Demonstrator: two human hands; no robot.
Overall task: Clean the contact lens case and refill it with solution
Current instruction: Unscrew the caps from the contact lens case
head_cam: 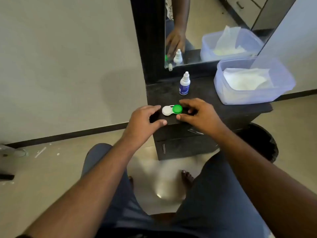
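Note:
A contact lens case with one white cap and one green cap lies near the front edge of a dark dresser top. My left hand hovers just left of the case, fingers loosely spread, holding nothing. My right hand arches over the case's right end beside the green cap, thumb below it; no finger clearly grips it. A small white solution bottle with a blue label stands upright behind the case.
A translucent plastic tub holding white tissue sits at the right of the dresser top. A mirror rises behind. A dark bin stands on the floor at the right. Drawers sit below the top.

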